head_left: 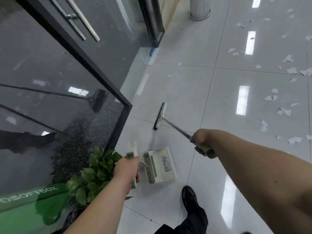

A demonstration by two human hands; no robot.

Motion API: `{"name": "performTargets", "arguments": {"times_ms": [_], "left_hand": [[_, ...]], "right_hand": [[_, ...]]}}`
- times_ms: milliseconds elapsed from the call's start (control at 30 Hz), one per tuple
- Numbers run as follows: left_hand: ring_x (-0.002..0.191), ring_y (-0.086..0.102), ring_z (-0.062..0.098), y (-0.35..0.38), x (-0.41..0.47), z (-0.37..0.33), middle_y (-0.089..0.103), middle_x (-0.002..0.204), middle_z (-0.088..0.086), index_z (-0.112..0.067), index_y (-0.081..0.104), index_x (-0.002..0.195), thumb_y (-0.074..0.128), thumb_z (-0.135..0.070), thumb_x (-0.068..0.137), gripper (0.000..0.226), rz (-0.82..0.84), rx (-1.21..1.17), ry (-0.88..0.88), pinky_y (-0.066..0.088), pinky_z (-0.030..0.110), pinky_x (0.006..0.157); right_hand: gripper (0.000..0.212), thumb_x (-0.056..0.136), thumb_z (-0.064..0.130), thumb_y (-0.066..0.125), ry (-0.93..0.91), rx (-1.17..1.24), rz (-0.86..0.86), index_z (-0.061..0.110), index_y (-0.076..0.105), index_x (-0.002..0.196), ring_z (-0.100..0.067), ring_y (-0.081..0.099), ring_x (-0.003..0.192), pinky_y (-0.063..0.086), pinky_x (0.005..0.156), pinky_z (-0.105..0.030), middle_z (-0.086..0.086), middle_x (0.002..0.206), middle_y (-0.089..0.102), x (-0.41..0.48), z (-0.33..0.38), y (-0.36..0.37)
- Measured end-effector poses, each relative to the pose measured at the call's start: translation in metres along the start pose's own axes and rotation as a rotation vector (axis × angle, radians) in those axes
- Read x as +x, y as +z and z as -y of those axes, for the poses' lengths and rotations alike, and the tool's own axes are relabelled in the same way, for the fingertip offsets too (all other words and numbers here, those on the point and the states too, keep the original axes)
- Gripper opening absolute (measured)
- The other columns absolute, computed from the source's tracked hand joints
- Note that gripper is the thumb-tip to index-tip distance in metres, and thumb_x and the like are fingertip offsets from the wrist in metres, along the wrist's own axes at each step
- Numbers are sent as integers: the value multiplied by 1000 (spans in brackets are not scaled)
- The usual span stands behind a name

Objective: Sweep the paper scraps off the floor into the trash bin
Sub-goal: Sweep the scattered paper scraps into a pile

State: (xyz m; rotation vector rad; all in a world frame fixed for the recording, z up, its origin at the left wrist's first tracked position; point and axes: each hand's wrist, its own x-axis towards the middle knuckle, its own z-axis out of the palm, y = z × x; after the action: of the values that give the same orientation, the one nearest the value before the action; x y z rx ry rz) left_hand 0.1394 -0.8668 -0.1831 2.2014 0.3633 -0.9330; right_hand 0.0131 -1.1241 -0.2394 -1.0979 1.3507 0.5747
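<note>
- Floor [184, 85]: glossy pale-grey tiles with thin dark joints.
- Light reflections [242, 99]: bright oblong patches mirrored in the tiles, in a row on the right.
- Glass wall [50, 73]: dark-tinted panes on the left, mirroring the corridor.
- Frame [84, 54]: black bars edging the panes, meeting at a lower corner.
- Door handle [81, 19]: long metal bars on the glass, upper left.
- Plant [94, 173]: green leaves beside the frame's corner.
- Green band [25, 213]: low on the glass, with white lettering.
</note>
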Motion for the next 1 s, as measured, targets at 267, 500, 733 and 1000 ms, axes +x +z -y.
{"name": "performTargets", "arguments": {"times_ms": [267,500,733,1000], "left_hand": [[49,50,23,8,9,-12,55,54,9,0,65,86,63,-22,92,23,-8,97,35,48,39,62],[48,47,21,55,-25,-34,52,53,11,-4,61,76,61,-18,92,22,85,157,151,43,33,58],[43,40,18,134,-87,-35,47,52,11,-3,58,79,60,-11,91,15,195,202,246,36,27,50],[47,45,23,239,-183,-15,52,64,15,-1,59,80,60,-9,90,13,304,348,366,41,26,44]], "right_hand": [[25,99,22,52,89,29,-88,5,49,118,-20,55,65,44,48,-21,-11,97,59,-18,-39,-38],[18,95,17,47,217,123,-245,2,53,103,-19,52,57,43,53,-23,-12,80,59,-88,-154,-128],[17,94,14,50,333,172,-399,0,55,102,-23,54,58,42,48,-22,-13,79,58,-145,-288,-230],[18,97,13,57,361,271,-534,3,53,111,-24,51,61,42,41,-19,-14,87,54,-178,-415,-314]]}}
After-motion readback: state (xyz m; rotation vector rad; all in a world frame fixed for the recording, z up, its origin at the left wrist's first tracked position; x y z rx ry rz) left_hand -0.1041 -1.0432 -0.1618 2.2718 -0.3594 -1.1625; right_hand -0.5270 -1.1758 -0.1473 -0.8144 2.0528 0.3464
